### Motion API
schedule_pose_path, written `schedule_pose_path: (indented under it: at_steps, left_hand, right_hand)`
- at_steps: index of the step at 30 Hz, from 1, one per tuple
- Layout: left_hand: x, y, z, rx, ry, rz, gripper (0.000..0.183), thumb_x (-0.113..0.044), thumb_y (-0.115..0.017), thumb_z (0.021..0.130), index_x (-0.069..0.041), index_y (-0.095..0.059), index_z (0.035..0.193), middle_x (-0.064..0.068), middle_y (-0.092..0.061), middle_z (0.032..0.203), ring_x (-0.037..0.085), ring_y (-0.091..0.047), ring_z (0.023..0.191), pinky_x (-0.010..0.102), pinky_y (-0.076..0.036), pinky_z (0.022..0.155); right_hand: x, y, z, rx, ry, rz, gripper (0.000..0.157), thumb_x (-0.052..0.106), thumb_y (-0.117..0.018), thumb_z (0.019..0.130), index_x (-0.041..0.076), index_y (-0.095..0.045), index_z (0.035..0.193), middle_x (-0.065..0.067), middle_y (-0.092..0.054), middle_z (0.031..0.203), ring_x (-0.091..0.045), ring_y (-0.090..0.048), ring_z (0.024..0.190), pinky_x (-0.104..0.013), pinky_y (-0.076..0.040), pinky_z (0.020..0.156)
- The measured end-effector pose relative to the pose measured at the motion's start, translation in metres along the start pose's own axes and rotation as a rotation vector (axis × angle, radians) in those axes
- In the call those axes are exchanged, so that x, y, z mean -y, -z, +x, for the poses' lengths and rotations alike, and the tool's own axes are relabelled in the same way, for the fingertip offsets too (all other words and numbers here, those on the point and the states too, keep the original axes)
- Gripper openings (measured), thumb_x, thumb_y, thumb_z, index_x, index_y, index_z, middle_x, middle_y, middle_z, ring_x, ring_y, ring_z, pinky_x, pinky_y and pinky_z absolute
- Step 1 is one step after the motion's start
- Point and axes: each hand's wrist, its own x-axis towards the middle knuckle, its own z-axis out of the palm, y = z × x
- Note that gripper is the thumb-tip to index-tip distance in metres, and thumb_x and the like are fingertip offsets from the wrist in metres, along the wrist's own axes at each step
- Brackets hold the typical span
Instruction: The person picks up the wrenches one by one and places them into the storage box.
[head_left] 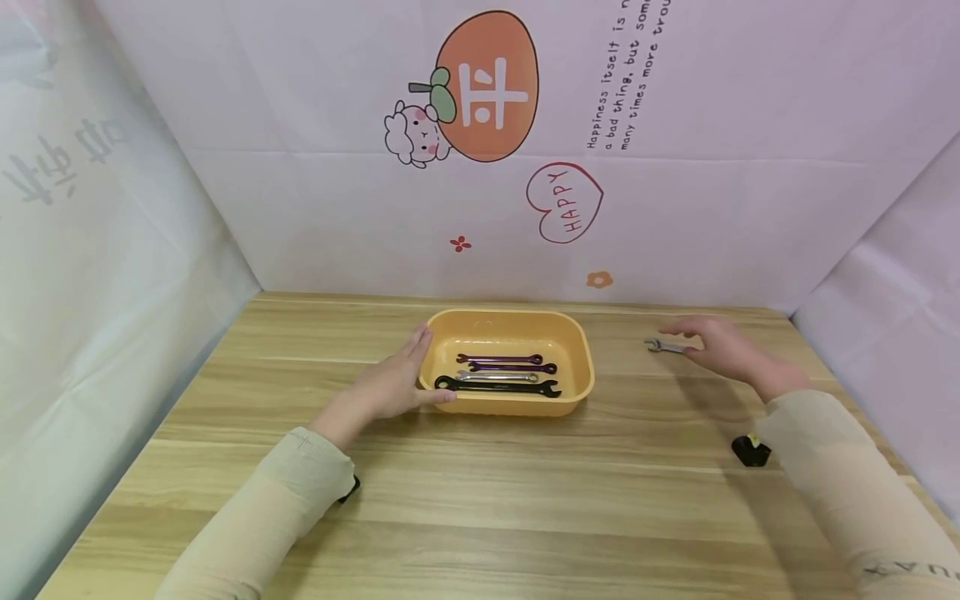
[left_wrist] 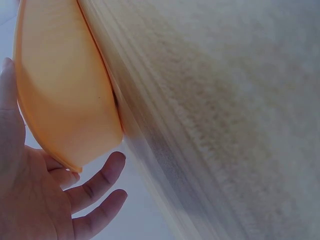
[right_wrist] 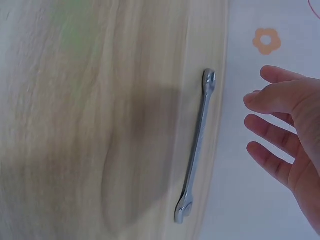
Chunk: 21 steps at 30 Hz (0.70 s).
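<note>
My left hand (head_left: 386,385) holds the left end of an orange-yellow plastic tub (head_left: 517,406), thumb on the near rim, fingers along the end. The left wrist view shows the fingers against the tub's outer wall. Inside lie several wrenches: a large black wrench (head_left: 498,387), a silver wrench (head_left: 495,377) and two purple wrenches (head_left: 510,367), roughly parallel. My right hand (head_left: 723,346) hovers over a small silver combination wrench (right_wrist: 197,145) on the table at right. Its fingers are loosely bent, apart from the wrench, and hold nothing.
The wooden table (head_left: 480,500) runs back to a white printed cloth (head_left: 337,225). White cloth also hangs on the left and right sides. A small black object (head_left: 751,451) shows beside the right sleeve, another black piece (head_left: 350,489) at the left sleeve.
</note>
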Motion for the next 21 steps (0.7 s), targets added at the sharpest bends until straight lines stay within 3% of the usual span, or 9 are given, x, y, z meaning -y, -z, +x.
schedule_pose_path:
  at_steps: [8, 14, 21]
  left_hand:
    - [0.000, 0.000, 0.000, 0.006, 0.006, -0.011, 0.119, -0.071, -0.063, 0.089, -0.007, 0.002, 0.164, 0.007, 0.010, 0.171, 0.041, -0.030, 0.148, 0.054, -0.038, 0.112]
    - [-0.001, 0.000, -0.001, 0.004, 0.002, -0.009, 0.118, -0.069, -0.064, 0.090, -0.005, 0.001, 0.164, 0.007, 0.012, 0.170, 0.040, -0.027, 0.149, 0.054, -0.037, 0.113]
    - [-0.001, 0.000, -0.001, 0.001, 0.002, -0.007, 0.118, -0.069, -0.064, 0.090, -0.005, 0.001, 0.164, 0.007, 0.012, 0.170, 0.040, -0.028, 0.149, 0.053, -0.038, 0.113]
  right_hand:
    - [-0.013, -0.004, -0.008, 0.029, -0.057, 0.007, 0.044, -0.014, -0.063, 0.087, -0.008, -0.064, 0.130, -0.036, -0.058, 0.131, -0.054, -0.059, 0.111, -0.065, -0.050, 0.088]
    - [-0.025, -0.009, -0.012, 0.018, -0.049, -0.013, 0.048, -0.019, -0.061, 0.080, -0.009, -0.066, 0.127, -0.035, -0.063, 0.124, -0.052, -0.062, 0.106, -0.064, -0.051, 0.085]
    - [-0.029, -0.012, -0.012, 0.011, -0.069, -0.029, 0.042, -0.015, -0.064, 0.082, -0.008, -0.069, 0.123, -0.036, -0.063, 0.122, -0.055, -0.060, 0.108, -0.066, -0.049, 0.088]
